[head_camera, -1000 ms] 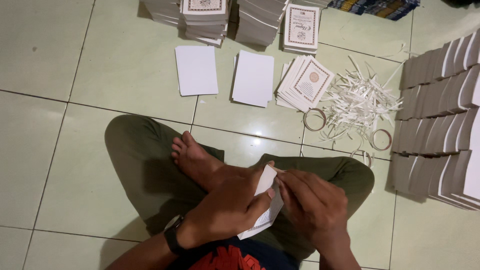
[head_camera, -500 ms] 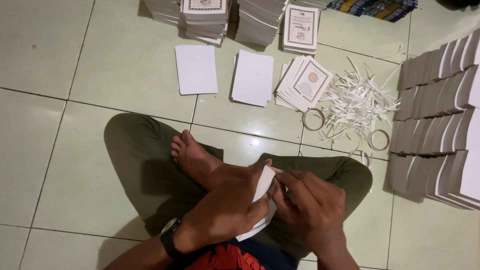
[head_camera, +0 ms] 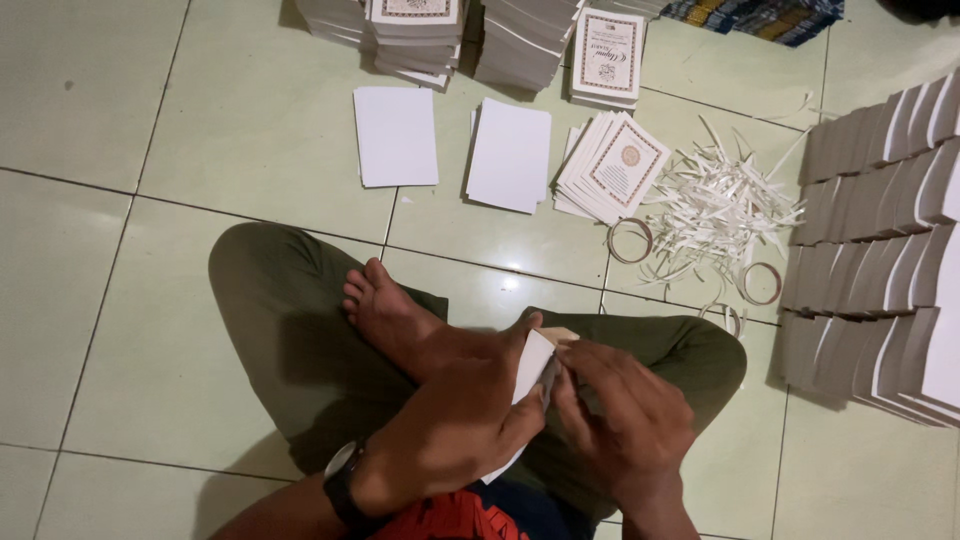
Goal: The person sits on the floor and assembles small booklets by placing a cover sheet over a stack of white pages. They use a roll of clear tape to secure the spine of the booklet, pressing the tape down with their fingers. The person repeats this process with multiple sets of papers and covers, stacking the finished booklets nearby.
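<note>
White booklet (head_camera: 531, 365) now tipped steeper, left hand (head_camera: 450, 425) fingers gripping it, right hand (head_camera: 625, 425) fingers pinching its edge

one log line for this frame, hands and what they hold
left hand: grips white card | right hand: fingers on card edge | floor: paper strips

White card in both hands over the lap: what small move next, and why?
Probably set the card down on the fanned printed pile ahead. The left hand grips it upright, the right hand pinches its edge, and loose paper strips already lie beside that pile.
</note>
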